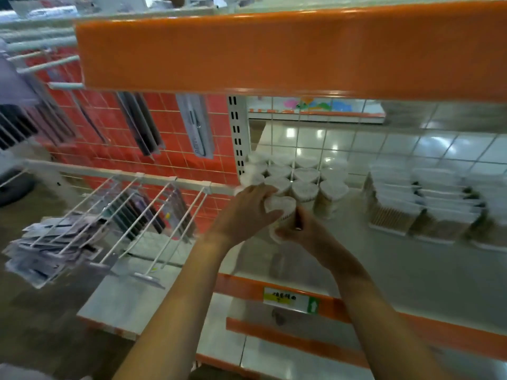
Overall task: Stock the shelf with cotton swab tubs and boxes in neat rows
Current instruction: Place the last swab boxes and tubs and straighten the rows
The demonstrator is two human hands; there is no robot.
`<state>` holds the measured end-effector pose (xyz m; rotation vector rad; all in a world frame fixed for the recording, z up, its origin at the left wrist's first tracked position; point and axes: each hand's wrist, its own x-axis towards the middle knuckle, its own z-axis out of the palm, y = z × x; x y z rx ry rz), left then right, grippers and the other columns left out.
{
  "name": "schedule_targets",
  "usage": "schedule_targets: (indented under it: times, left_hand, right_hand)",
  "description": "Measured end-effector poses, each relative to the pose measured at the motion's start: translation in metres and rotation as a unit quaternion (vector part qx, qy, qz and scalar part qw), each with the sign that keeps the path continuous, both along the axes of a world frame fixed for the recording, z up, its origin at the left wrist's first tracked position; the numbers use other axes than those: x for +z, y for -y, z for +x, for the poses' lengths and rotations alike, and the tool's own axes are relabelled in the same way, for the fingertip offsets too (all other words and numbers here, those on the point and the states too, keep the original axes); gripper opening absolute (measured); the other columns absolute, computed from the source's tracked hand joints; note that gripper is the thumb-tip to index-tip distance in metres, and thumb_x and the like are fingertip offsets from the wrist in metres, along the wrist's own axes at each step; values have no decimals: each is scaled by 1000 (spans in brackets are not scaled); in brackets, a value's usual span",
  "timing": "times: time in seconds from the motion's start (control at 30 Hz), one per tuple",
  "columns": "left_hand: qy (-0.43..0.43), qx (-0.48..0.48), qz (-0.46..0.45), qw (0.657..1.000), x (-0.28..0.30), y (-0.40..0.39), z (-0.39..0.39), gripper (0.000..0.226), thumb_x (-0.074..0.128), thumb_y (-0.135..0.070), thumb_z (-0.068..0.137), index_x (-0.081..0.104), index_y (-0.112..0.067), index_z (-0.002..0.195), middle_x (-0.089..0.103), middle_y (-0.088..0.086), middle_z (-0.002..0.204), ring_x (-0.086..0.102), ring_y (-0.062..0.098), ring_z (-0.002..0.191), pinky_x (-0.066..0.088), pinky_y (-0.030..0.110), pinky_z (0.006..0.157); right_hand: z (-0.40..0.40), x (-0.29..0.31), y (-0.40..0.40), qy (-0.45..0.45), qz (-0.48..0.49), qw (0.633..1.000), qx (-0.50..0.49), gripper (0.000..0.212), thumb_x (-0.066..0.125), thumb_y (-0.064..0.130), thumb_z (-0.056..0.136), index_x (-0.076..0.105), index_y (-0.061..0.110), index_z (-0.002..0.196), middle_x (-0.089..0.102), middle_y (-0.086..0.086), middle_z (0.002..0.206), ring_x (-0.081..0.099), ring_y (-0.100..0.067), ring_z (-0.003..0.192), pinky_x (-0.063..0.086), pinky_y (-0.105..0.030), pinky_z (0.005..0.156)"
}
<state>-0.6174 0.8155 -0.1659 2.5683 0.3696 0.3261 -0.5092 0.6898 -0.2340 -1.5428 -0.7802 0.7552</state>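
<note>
Tub [282, 212] upright, lid up, gripped by both hands' fingers [270, 215].

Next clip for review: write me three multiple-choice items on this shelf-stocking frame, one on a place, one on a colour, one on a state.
1. Where do the rectangular boxes sit relative to the heart-shaped tubs?
A. To their right
B. To their left
C. On the shelf above

2. What colour is the shelf's front strip?
A. Blue
B. Orange
C. Green

3. What is happening with the front tub?
A. It lies tipped over, untouched
B. It hangs on a hook
C. Both hands hold it

Key: 1 A, the boxes are stacked further right on the same shelf; 2 B, the strip is orange; 3 C, the left hand and right hand grip it.
</note>
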Motion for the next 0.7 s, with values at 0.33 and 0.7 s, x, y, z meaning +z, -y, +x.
schedule_targets:
  times: [0.33,0.7]
  left_hand:
    - [49,-135,132,981,-14,-20,12,43,68,-44,80,66,-14,112,68,3,105,59,18,100,37,21,82]
    - [93,-113,179,973,-45,-29,17,63,47,-66,74,65,-17,109,67,1,104,54,24,105,42,37,87]
  right_hand:
    - [-29,-2,9,57,-33,993,-100,42,67,6,84,52,25,118,61,6,112,59,-10,102,49,-17,80]
    - [-36,-22,12,249,-257,915,-184,47,61,36,85,49,24,129,54,2,125,47,-18,117,41,-36,98]
